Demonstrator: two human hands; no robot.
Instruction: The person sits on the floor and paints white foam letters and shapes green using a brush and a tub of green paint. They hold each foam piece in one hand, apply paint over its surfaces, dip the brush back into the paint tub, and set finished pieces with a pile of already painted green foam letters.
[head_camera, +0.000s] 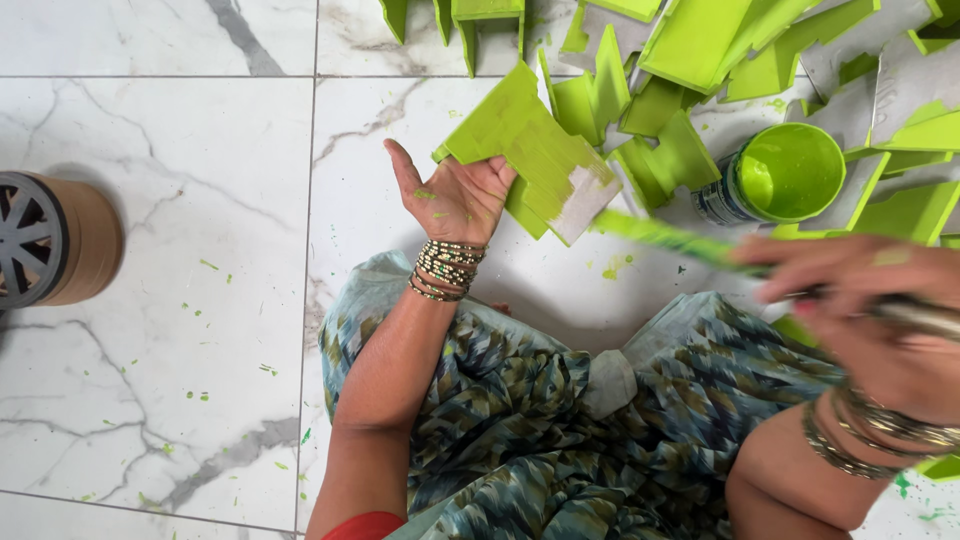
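My left hand (455, 195) grips a flat, stepped board (535, 150) painted bright green, with one bare grey-white corner at its lower right. The palm faces up and has green paint spots on it. My right hand (865, 300) is blurred and holds a paintbrush (680, 240) whose green-coated bristles point left toward the board's bare corner. An open tin of green paint (785, 172) stands on the floor just beyond the brush.
Several green-painted board pieces (700, 40) lie piled on the marble floor (160, 200) at the top right. A brown cylinder with a dark spoked end (50, 240) lies at the left. Green paint flecks dot the tiles. My patterned garment (560, 420) covers my lap.
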